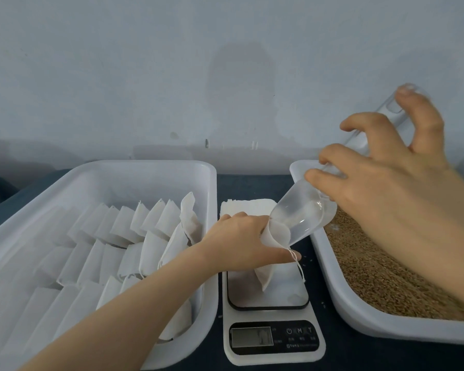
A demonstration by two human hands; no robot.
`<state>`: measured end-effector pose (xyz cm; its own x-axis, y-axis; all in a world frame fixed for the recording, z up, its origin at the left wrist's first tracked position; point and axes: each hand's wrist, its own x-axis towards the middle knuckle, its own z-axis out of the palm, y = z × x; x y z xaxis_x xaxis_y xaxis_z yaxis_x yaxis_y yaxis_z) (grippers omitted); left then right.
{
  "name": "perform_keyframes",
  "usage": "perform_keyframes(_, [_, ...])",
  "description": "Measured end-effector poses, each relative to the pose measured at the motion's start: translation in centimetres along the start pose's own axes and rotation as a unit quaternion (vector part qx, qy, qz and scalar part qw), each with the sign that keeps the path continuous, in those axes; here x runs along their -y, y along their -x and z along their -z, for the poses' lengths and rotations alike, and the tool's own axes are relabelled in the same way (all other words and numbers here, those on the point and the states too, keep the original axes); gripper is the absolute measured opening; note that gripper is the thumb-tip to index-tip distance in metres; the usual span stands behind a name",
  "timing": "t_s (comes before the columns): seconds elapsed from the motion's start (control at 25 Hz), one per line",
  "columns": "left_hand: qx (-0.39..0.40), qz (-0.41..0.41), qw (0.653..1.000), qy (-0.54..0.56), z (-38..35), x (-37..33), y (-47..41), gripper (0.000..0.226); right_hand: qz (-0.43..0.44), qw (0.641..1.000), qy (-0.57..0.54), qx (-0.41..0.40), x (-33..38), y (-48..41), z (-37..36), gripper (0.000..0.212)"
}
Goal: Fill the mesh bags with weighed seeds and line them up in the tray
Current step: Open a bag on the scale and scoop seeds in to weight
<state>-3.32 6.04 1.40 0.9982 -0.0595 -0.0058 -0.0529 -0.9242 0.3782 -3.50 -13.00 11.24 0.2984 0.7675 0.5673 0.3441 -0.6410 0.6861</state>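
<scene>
My left hand [241, 241] grips the neck of a white mesh bag [265, 274] whose bottom rests on the platform of a white digital scale [271, 333]. My right hand [381, 167] holds a clear plastic scoop [298, 218] by its long handle, tilted steeply with its mouth inside the bag's opening. The scoop looks see-through with no seeds visible in it. A drawstring dangles from the bag beside my left thumb. The white tray [209, 183] on the left holds several rows of filled white bags [134, 245].
A second white tray [359, 314] at the right is full of brown seeds [373, 274]. A stack of flat white bags [247, 204] lies behind the scale. A few loose seeds lie on the dark tabletop [316, 263]. A pale wall stands close behind.
</scene>
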Motion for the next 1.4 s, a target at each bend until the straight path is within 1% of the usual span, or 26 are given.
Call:
perform_keyframes(0.16, [-0.025, -0.013, 0.999, -0.017, -0.1, 0.1, 0.1, 0.046, -0.003, 1.0, -0.012, 0.004, 0.1, 0.4, -0.3, 0.039])
perform_keyframes(0.28, [-0.052, -0.027, 0.998, -0.02, -0.1, 0.3, 0.0, 0.038, -0.035, 0.998, -0.045, -0.024, -0.8, 0.7, -1.1, 0.027])
perform_keyframes(0.36, [-0.059, -0.031, 0.998, -0.02, -0.2, 0.3, 0.1, 0.037, -0.083, 0.993, -0.075, -0.029, -1.9, 1.0, -2.3, 0.022])
perform_keyframes(0.44, [-0.062, -0.034, 0.997, -0.019, -0.1, 0.2, 0.1, 0.037, -0.168, 0.979, -0.117, -0.019, -2.8, 1.4, -4.1, 0.022])
perform_keyframes(0.52, [-0.065, -0.038, 0.997, -0.023, -0.1, 0.2, 0.2, 0.038, -0.262, 0.949, -0.171, 0.038, -3.0, 2.2, -6.2, 0.02])
perform_keyframes(0.6, [-0.064, -0.039, 0.997, -0.025, -0.1, 0.2, 0.2, 0.038, -0.333, 0.907, -0.208, 0.154, -2.2, 3.9, -8.7, 0.022])
perform_keyframes(0.72, [-0.061, -0.039, 0.997, -0.024, -0.3, 0.2, 0.1, 0.037, -0.381, 0.839, -0.243, 0.304, -1.5, 7.2, -12.0, 0.027])
perform_keyframes(0.76, [-0.062, -0.038, 0.997, -0.023, -0.3, 0.2, 0.1, 0.036, -0.39, 0.821, -0.25, 0.335, -1.4, 7.8, -12.6, 0.03])
perform_keyframes(0.84, [-0.064, -0.036, 0.997, -0.02, -0.2, 0.2, 0.1, 0.035, -0.407, 0.8, -0.255, 0.36, -1.4, 8.1, -13.3, 0.03])
perform_keyframes(0.92, [-0.068, -0.034, 0.997, -0.018, -0.2, 0.3, 0.1, 0.036, -0.408, 0.792, -0.256, 0.374, -1.0, 8.2, -13.9, 0.023])
perform_keyframes(1.04, [-0.074, -0.034, 0.997, -0.019, -0.3, 0.3, 0.3, 0.034, -0.388, 0.782, -0.247, 0.421, -0.5, 8.3, -14.2, 0.017])
perform_keyframes(1.08, [-0.074, -0.031, 0.997, -0.019, -0.3, 0.3, 0.2, 0.033, -0.382, 0.779, -0.246, 0.432, -0.4, 8.3, -14.2, 0.018])
perform_keyframes(1.24, [-0.073, -0.024, 0.997, -0.025, -0.4, 0.3, 0.1, 0.043, -0.363, 0.765, -0.264, 0.461, -0.2, 8.3, -14.1, 0.03])
perform_keyframes(1.4, [-0.073, -0.027, 0.997, -0.025, -0.4, 0.4, 0.1, 0.043, -0.356, 0.762, -0.274, 0.467, 0.5, 8.1, -14.3, 0.033])
